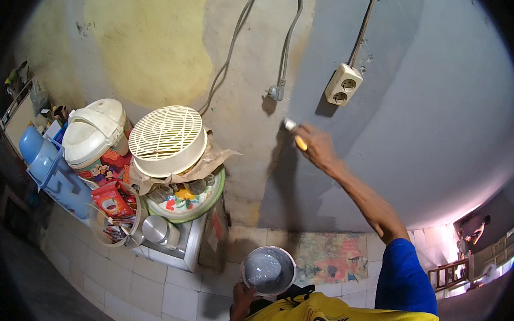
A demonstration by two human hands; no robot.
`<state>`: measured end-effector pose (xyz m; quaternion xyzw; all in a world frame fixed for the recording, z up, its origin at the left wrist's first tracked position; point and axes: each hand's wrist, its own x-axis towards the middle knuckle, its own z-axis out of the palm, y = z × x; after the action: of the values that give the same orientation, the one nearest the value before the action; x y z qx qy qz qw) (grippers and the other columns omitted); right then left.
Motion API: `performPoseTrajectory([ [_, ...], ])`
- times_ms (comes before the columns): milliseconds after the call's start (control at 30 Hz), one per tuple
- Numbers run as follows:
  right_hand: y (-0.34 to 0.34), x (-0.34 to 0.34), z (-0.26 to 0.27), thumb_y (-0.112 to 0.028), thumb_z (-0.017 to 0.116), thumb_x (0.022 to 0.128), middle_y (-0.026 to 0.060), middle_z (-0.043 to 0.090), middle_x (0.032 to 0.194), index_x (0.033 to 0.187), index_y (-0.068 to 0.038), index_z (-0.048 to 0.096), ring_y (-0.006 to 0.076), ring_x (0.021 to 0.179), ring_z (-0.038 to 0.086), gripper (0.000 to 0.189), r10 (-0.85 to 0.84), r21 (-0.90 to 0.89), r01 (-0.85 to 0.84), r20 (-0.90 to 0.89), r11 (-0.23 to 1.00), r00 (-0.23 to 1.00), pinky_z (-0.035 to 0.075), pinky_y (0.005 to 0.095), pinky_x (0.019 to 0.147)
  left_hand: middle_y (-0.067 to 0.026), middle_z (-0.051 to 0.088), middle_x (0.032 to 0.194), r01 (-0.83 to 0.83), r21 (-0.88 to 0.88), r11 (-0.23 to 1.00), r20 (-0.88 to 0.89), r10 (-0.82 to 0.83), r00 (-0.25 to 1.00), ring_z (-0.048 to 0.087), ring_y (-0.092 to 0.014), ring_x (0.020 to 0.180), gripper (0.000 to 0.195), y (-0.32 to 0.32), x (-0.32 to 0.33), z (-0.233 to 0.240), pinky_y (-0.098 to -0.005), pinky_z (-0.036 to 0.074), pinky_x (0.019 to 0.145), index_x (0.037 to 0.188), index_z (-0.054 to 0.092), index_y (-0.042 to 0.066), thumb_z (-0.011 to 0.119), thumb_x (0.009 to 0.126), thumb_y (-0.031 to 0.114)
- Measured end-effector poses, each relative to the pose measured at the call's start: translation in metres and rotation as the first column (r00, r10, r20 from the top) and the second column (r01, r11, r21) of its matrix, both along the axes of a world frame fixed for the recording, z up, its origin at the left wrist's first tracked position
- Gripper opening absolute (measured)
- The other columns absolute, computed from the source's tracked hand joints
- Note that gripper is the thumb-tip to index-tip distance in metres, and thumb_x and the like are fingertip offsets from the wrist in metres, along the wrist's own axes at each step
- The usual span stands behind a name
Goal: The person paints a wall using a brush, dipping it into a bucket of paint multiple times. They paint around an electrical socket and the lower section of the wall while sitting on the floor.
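With my right hand (314,145) I grip a paintbrush (294,131) that has a yellow handle part and a pale ferrule. Its tip meets the wall at the border between grey paint (351,156) and the bare beige surface (244,161). My left hand (244,293) holds the rim of a round bucket (290,271) of grey paint close to my body. Above the brush hangs a grey cable with a plug (275,92). A white double socket (344,84) hangs on its cord to the right of the plug, against the grey wall.
At left, a low cabinet (188,254) bears a floral tray (220,196), a slotted cream cover (170,142), a jar (157,231) and a tub of packets (138,208). A white-lidded container (94,133) and blue jug (59,169) stand beside them. A stained sheet (330,256) lies on the tiles.
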<state>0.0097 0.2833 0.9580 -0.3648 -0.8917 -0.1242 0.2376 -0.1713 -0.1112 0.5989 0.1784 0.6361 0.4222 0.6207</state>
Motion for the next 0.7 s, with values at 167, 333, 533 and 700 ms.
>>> performPoseTrajectory([
  [167, -0.028, -0.016, 0.024, -0.003, 0.063, 0.076, 0.0058, 0.06, 0.106, 0.11, -0.008, 0.059, 0.0271, 0.091, 0.06, 0.034, 0.077, 0.399, -0.015, -0.139, 0.917, 0.987, 0.052, 0.0367, 0.071, -0.0098, 0.05, 0.086, -0.128, -0.006, 0.992, 0.13, 0.128, 0.983, 0.061, -0.021, 0.074, 0.023, 0.006, -0.005, 0.056, -0.0367, 0.064, 0.062, 0.09, 0.046, -0.005, 0.066, 0.081, 0.002],
  [333, -0.022, -0.014, -0.082, -0.006, 0.061, 0.077, 0.0081, 0.058, 0.109, 0.107, -0.004, 0.062, 0.0251, 0.093, 0.057, 0.029, -0.038, 0.285, 0.025, 0.043, 0.958, 0.998, 0.054, 0.0356, 0.069, -0.0122, 0.051, 0.088, -0.115, -0.035, 0.993, 0.177, 0.12, 0.977, 0.063, -0.023, 0.076, 0.027, -0.002, -0.009, 0.052, -0.0371, 0.064, 0.062, 0.097, 0.045, -0.006, 0.065, 0.081, 0.002],
  [533, -0.036, -0.025, -0.145, -0.006, 0.06, 0.078, 0.0071, 0.055, 0.106, 0.113, -0.005, 0.06, 0.0265, 0.095, 0.057, 0.034, -0.049, -0.116, 0.078, 0.234, 0.99, 0.971, 0.055, 0.0353, 0.07, -0.014, 0.053, 0.089, -0.08, -0.048, 0.996, 0.19, 0.088, 0.978, 0.066, -0.024, 0.073, 0.027, -0.007, -0.02, 0.042, -0.0367, 0.063, 0.062, 0.098, 0.044, -0.007, 0.064, 0.082, 0.003],
  [700, -0.012, -0.014, -0.022, -0.001, 0.06, 0.078, 0.0078, 0.059, 0.104, 0.112, -0.01, 0.061, 0.0267, 0.096, 0.06, 0.035, -0.047, 0.255, 0.057, -0.046, 0.965, 0.998, 0.053, 0.0391, 0.069, -0.0169, 0.061, 0.098, -0.118, -0.031, 0.993, 0.159, 0.121, 0.98, 0.066, -0.027, 0.083, 0.027, -0.011, -0.025, 0.042, -0.0395, 0.063, 0.066, 0.104, 0.055, -0.008, 0.067, 0.082, 0.002],
])
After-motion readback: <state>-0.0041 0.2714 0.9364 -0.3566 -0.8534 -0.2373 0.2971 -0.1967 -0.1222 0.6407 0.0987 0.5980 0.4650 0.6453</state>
